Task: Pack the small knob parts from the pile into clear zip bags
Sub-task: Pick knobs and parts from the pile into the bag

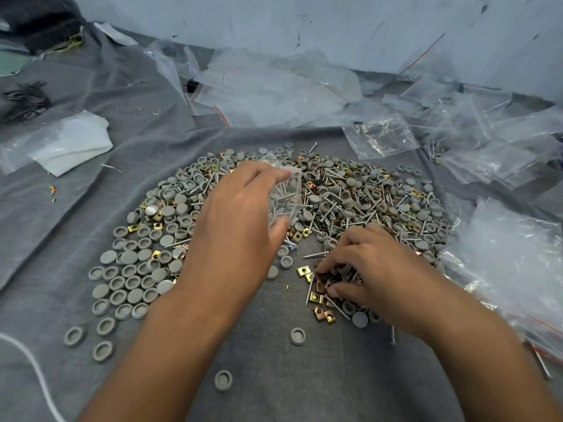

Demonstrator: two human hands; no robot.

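We see the left hand (240, 214) pinching a clear zip bag (288, 193) of screws over the pile (350, 193); right hand (374, 266), fingers curled together, gathers brass clips (323, 283) at its near edge.

Single head-worn wide-angle view, aimed forward and down.
The grey-cloth tabletop (274, 376) is seen from close above; both forearms are seen entering from the bottom edge, the pile (350, 193) is centred at mid-frame, and the clear bags (274, 86) are seen along the far and right edges. Edges are bent by the lens. No second view is given.
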